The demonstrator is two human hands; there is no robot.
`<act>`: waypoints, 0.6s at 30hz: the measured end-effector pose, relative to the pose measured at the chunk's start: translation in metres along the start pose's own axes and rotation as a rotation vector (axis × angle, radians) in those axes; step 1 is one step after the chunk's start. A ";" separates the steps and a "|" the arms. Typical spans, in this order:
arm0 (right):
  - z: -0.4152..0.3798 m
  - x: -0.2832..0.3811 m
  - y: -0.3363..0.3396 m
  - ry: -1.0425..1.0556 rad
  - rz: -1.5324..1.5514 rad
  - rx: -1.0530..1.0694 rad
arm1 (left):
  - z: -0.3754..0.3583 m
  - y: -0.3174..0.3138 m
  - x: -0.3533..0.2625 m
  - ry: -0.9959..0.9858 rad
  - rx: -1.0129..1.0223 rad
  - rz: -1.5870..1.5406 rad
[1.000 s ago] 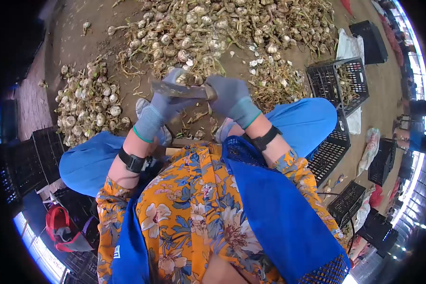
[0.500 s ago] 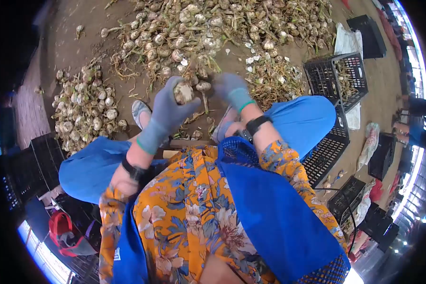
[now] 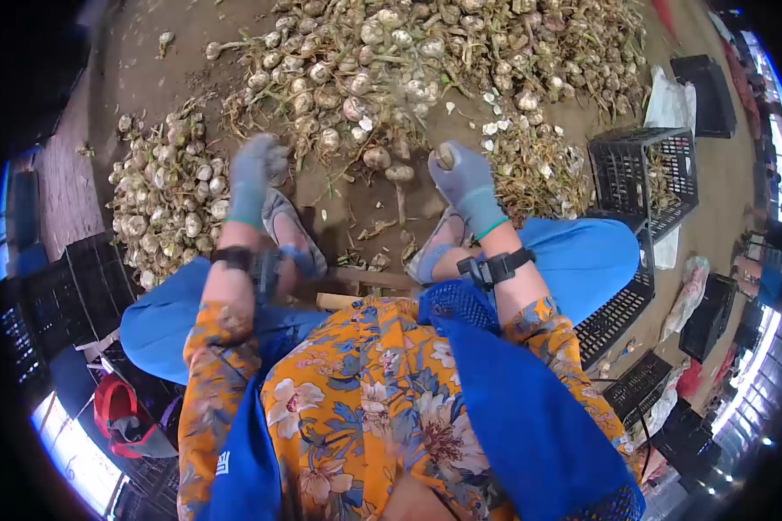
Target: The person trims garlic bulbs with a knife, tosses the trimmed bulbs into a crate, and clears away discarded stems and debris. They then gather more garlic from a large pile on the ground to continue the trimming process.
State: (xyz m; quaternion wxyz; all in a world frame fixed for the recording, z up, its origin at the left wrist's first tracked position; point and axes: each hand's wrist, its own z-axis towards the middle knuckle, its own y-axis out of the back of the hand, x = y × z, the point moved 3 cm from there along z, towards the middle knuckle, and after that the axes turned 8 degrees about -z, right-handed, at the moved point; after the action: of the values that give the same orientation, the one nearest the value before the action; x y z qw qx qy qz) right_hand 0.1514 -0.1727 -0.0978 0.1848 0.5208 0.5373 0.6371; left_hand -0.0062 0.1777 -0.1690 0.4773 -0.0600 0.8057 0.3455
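My left hand (image 3: 259, 169), in a grey glove, is smeared by motion beside the left heap of garlic bulbs (image 3: 169, 187). Whether its fingers hold anything is hidden by the blur. My right hand (image 3: 465, 178), gloved too, is closed in front of my right foot. A small brownish thing (image 3: 446, 157) pokes out of that fist, too little of it showing to name. Between my feet a single garlic bulb (image 3: 400, 174) with its stem lies on the ground, and another bulb (image 3: 376, 158) is just left of it. Ahead spreads a large pile of garlic with stems (image 3: 356, 82).
Dry trimmings and peel (image 3: 539, 178) lie in a heap to the right. Black plastic crates (image 3: 617, 187) stand beside my right knee, and more dark crates (image 3: 87, 273) are at the left. A red and grey bag (image 3: 122, 417) sits at lower left.
My left hand has moved left to the left heap; the garlic bulb it held no longer shows in it. My right hand has shifted right and is now sharper and closed.
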 end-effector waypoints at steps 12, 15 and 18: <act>-0.003 0.004 -0.007 -0.014 0.006 0.044 | -0.001 -0.124 -0.012 -0.060 0.411 1.018; -0.007 0.001 -0.007 0.031 0.017 0.036 | 0.011 -0.104 0.077 0.103 0.583 0.680; -0.007 0.012 -0.010 0.035 0.024 0.162 | -0.031 -0.077 0.018 0.126 0.582 0.045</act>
State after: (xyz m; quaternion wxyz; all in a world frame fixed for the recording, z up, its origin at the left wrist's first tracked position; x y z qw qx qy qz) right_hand 0.1373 -0.1637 -0.0999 0.1249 0.5292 0.5838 0.6029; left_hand -0.0055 0.1046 -0.2122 0.4159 0.0762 0.9000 0.1060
